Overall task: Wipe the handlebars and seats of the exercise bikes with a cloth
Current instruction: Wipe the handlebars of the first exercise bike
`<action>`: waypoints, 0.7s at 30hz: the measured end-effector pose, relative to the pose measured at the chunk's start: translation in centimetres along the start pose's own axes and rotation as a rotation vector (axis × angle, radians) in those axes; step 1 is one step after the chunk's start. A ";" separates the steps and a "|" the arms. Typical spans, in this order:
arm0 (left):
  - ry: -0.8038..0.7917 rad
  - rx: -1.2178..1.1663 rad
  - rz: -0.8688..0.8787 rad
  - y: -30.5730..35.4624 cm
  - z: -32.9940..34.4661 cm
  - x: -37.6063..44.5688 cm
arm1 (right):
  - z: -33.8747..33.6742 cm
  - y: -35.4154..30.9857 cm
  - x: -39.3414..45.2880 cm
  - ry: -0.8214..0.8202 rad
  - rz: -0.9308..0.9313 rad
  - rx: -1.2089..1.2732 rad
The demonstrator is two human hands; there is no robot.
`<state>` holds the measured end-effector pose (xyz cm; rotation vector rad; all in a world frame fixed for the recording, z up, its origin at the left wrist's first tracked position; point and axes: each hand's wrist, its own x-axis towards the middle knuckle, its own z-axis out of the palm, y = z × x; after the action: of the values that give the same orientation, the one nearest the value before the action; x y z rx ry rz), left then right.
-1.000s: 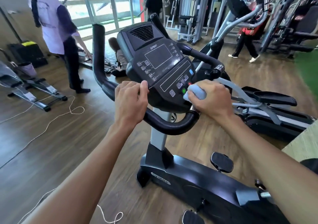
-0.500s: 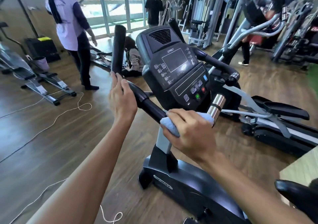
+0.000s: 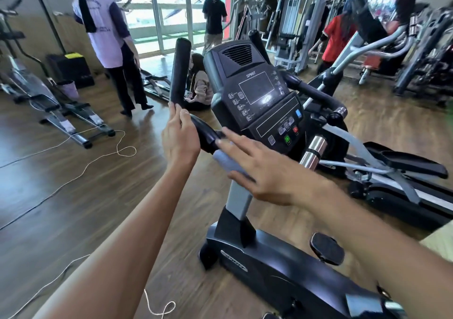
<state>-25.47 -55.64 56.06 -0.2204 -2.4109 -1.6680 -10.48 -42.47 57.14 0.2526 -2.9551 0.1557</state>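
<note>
1. Since a moment ago the right hand (image 3: 267,171) has slid the cloth (image 3: 226,163) leftward along the handlebar (image 3: 204,132) toward the left hand (image 3: 180,139), and its fingers have straightened out.
2. That exercise bike (image 3: 282,264) stands square before the person, console (image 3: 255,93) facing them, so both arms reach forward over the frame.
3. Left hand grips the bar at the bend below the upright foam grip (image 3: 180,71), apparently steadying it.
4. Right hand lies flat, fingers apart, pressing the cloth onto the bar rather than clutching it.
5. Pale blue cloth sits under the right palm, on the bar's lower left stretch.
</note>
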 end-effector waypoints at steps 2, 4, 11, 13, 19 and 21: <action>-0.016 0.013 0.004 -0.1 -0.2 0.0 | -0.5 1.4 0.0 -0.005 -0.054 -0.093; -0.030 0.014 0.005 -0.3 -0.4 0.2 | 0.4 1.3 0.2 0.036 -0.104 -0.110; -0.083 0.040 0.031 -0.2 -1.2 0.5 | 2.9 -1.6 4.3 0.215 -0.004 -0.052; -0.092 0.037 0.027 0.0 -1.4 0.5 | 3.1 -1.9 4.4 0.210 0.076 0.040; -0.164 0.037 0.031 0.1 -2.3 0.4 | 3.9 -2.1 1.5 0.210 0.190 0.039; -0.196 0.047 0.054 0.1 -2.5 0.5 | 3.7 -1.9 2.4 0.222 0.217 0.061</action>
<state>-25.69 -57.95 57.11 -0.4571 -2.5549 -1.6339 -13.04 -45.16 54.13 -0.0744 -2.7516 0.2826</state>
